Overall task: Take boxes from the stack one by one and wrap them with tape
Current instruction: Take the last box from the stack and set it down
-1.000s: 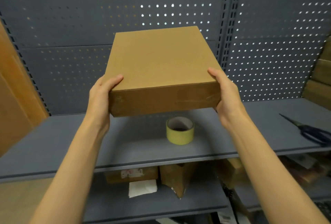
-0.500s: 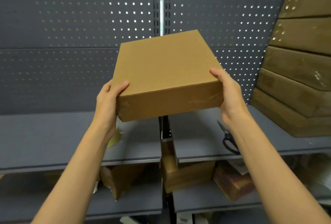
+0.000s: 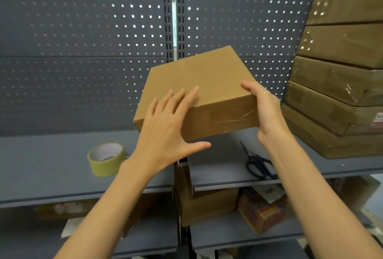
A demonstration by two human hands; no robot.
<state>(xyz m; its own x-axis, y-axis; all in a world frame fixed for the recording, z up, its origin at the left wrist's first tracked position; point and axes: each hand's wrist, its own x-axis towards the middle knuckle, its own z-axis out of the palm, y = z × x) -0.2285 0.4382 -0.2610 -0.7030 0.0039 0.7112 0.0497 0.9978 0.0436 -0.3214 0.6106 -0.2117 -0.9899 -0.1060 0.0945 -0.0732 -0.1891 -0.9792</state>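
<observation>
A flat brown cardboard box [image 3: 203, 84], with clear tape on its near side, is held in the air above the grey shelf [image 3: 51, 167], turned so a corner faces me. My right hand [image 3: 265, 109] grips its right corner, thumb on top. My left hand [image 3: 167, 128] lies with straight, spread fingers on the box's top and left side, thumb out below. A roll of yellowish tape [image 3: 105, 159] stands on the shelf at the left. A stack of several taped boxes [image 3: 339, 76] rises on the shelf at the right.
Dark-handled scissors [image 3: 258, 163] lie on the shelf just under my right forearm. A grey pegboard wall [image 3: 83, 41] closes the back. The lower shelf holds cardboard boxes [image 3: 207, 207] and a red printed carton [image 3: 261, 211].
The box has been turned and lowered toward the right. My left hand has left its grip on the left edge and now lies flat on the box. The view swung right, showing the stack.
</observation>
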